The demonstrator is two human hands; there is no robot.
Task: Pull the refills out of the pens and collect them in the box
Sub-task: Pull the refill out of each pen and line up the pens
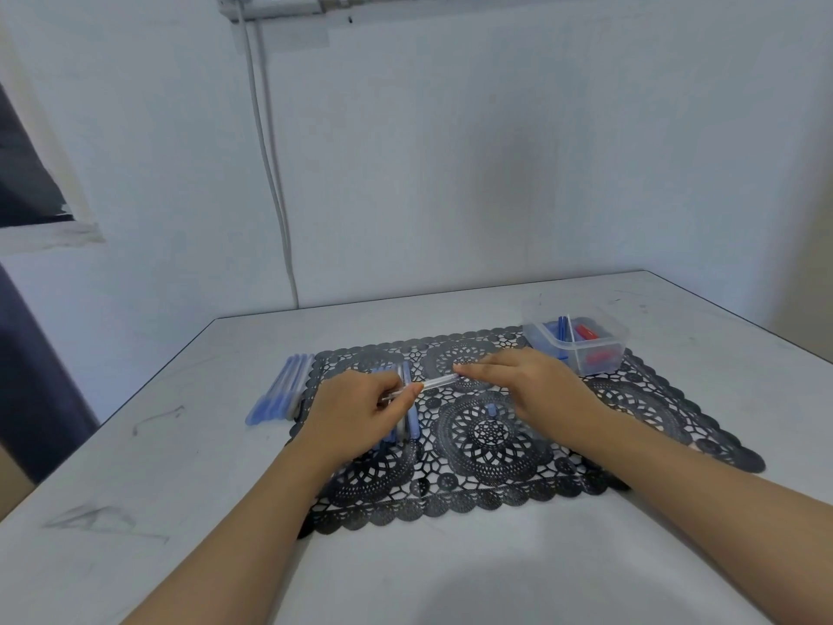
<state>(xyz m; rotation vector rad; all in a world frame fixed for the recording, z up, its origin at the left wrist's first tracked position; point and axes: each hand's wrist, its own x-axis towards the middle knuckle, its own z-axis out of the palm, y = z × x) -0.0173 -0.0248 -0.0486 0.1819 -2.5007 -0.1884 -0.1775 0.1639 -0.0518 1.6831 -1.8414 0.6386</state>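
Head view shows your left hand (360, 412) and right hand (536, 385) with fingers clamped on opposite ends of a clear pen (439, 382) above the mat (489, 437), with the box (538, 340) far right.

A placemat (496, 448) lies on the table (180, 466). The box (599, 354) sits on its far right corner, and a row of pens (281, 390) lies beside its left edge.
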